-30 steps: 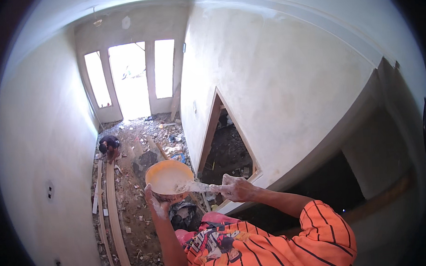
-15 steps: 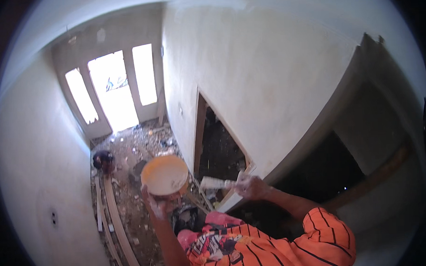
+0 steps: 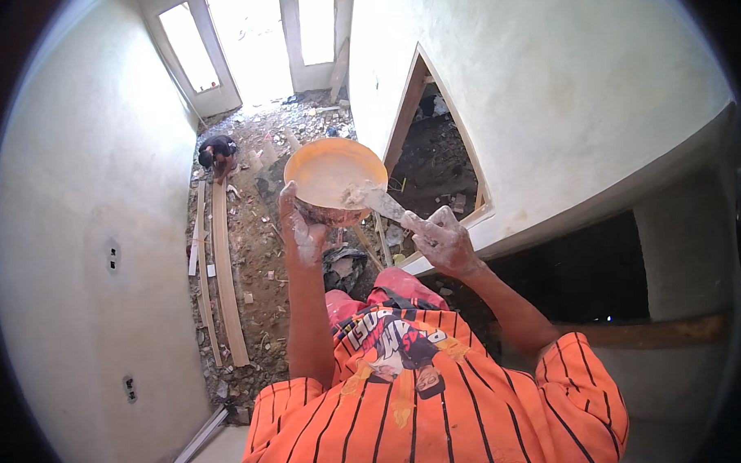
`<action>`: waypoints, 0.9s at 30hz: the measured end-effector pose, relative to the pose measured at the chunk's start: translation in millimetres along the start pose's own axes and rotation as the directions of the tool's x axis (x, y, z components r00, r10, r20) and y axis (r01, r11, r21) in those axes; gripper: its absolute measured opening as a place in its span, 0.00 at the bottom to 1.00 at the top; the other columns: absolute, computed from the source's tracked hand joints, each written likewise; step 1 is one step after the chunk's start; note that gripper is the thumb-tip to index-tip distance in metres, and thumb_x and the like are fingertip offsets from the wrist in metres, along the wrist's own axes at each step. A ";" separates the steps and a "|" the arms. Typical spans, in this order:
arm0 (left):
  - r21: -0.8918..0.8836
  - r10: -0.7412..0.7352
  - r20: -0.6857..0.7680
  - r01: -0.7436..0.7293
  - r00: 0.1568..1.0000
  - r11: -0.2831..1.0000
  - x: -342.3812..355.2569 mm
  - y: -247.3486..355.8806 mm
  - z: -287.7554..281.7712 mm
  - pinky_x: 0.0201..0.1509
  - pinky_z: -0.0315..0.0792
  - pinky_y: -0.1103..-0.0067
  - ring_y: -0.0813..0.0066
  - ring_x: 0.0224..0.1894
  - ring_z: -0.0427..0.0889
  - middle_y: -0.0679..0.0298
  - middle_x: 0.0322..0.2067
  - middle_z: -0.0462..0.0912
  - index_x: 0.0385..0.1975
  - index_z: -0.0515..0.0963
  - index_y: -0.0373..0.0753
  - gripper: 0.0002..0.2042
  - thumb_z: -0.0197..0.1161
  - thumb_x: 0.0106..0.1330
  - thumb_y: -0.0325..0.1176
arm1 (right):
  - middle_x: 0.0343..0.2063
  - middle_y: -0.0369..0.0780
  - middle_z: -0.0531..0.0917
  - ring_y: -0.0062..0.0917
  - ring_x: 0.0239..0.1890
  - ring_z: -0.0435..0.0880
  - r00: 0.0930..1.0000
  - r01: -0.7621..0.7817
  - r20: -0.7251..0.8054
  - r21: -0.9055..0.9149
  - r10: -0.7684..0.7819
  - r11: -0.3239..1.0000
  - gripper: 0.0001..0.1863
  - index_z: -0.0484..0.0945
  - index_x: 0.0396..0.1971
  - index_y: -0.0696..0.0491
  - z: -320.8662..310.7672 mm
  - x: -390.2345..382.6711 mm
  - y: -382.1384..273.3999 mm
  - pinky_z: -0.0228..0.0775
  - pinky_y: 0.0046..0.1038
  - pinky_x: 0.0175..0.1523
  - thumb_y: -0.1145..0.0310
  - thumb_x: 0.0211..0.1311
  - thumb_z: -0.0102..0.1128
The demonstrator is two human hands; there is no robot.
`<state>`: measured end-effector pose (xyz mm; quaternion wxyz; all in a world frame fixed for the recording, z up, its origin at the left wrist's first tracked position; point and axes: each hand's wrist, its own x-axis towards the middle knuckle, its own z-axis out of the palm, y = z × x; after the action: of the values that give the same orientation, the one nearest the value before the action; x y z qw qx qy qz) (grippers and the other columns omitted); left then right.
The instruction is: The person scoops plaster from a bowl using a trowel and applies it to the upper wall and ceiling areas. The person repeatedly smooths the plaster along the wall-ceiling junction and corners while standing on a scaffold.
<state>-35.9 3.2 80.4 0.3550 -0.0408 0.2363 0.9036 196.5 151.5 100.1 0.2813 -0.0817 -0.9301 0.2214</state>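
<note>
My left hand [image 3: 304, 232], coated with pale dust, grips an orange round tub [image 3: 334, 151] from its left side. The tub holds off-white wet compound. My right hand [image 3: 443, 244], white with plaster, is closed on the handle of a putty knife [image 3: 390, 209], whose blade reaches into the tub at its right side, with a lump of paste [image 3: 355, 194] on it. The tub is held up in front of me, high above the floor. My orange striped shirt and pink-clad legs show below.
A person [image 3: 218, 153] crouches below at left beside long wooden boards [image 3: 229, 285]. Rubble and a dark bag [image 3: 343, 269] cover parts of the floor. A framed opening [image 3: 433, 148] is in the right wall, a dark recess at far right, and a bright doorway [image 3: 246, 48] ahead.
The view has tilted further down. The tub has been raised in the picture, and the knife blade, outside the tub half a second ago, is back in it.
</note>
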 end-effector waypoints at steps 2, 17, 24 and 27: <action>0.048 0.039 0.070 -0.043 0.997 0.998 4.5 -3.0 -6.3 0.64 0.65 0.52 0.55 0.60 0.71 0.55 0.58 0.72 0.60 0.66 0.36 0.31 0.63 0.60 0.45 | 0.24 0.36 0.71 0.27 0.29 0.72 1.000 -0.013 -0.005 -0.010 0.013 1.000 0.23 0.81 0.53 0.47 -1.8 -6.6 7.9 0.71 0.29 0.32 0.73 0.53 0.62; 0.352 0.287 0.421 -0.446 0.861 0.823 37.2 -19.0 -30.2 0.62 0.67 0.59 0.58 0.60 0.70 0.56 0.57 0.70 0.63 0.64 0.42 0.33 0.61 0.60 0.53 | 0.36 0.35 0.81 0.16 0.31 0.75 0.869 -0.452 0.301 0.805 0.392 0.385 0.23 0.71 0.61 0.56 15.8 -1.1 12.6 0.69 0.22 0.33 0.61 0.71 0.52; 0.022 0.071 0.243 -0.079 0.967 0.997 0.5 -5.0 -10.7 0.61 0.67 0.60 0.62 0.56 0.72 0.59 0.53 0.72 0.59 0.67 0.43 0.28 0.64 0.60 0.46 | 0.27 0.33 0.77 0.11 0.17 0.66 0.683 -0.716 0.605 0.667 0.410 0.208 0.25 0.70 0.62 0.55 -8.9 -11.8 17.9 0.58 0.15 0.22 0.57 0.71 0.51; 0.128 0.151 0.293 -0.195 0.944 0.972 10.6 -8.2 -36.3 0.61 0.66 0.60 0.62 0.57 0.72 0.58 0.54 0.72 0.59 0.67 0.41 0.28 0.63 0.61 0.47 | 0.27 0.33 0.77 0.11 0.17 0.65 0.657 -0.737 0.622 0.651 0.427 0.185 0.25 0.70 0.62 0.55 -4.1 -27.0 23.4 0.58 0.16 0.21 0.57 0.71 0.51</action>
<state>-41.7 -1.5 42.5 0.3062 0.1368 0.2558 0.9067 221.8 166.3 79.3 0.0271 -0.2435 -0.6006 0.7611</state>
